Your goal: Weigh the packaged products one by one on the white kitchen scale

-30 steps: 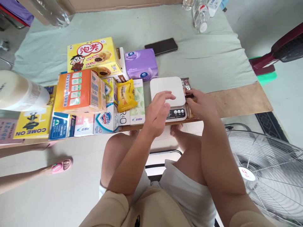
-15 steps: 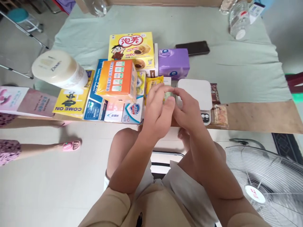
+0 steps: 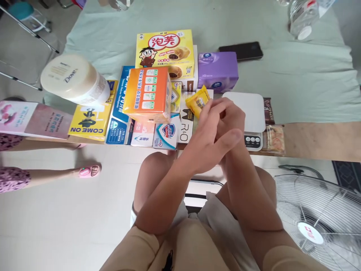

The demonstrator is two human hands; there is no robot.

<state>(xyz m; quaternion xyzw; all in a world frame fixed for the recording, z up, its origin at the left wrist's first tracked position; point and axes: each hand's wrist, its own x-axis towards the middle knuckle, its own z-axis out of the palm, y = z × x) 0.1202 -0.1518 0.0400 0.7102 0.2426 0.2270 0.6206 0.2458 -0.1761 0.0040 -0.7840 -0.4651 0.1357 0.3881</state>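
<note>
My left hand (image 3: 204, 137) lies across my right hand (image 3: 235, 114), the two touching above the table's front edge. On the left hand the thumb is stretched away from the fingers, and no object shows in it. The right hand's fingers bend inward and are partly hidden behind the left, so I cannot tell how far they close. Just beyond the left fingers, a yellow wrapped snack packet (image 3: 198, 101) rests tilted on a white R&O box (image 3: 184, 130). Right of the hands is a white kitchen scale (image 3: 248, 111) with buttons on its front.
Leftward stand a soap box (image 3: 167, 131), an orange tissue pack (image 3: 146, 94), a toothpaste box (image 3: 118, 120) and a Dove jar (image 3: 75, 81). Behind are a cream puff box (image 3: 166, 52), purple tissues (image 3: 217, 71) and a phone (image 3: 244, 51). A fan (image 3: 316, 222) stands lower right.
My hands have gone from fingertips touching to the left lying over the right. More of the yellow packet and the R&O box shows. The whole view has shifted slightly.
</note>
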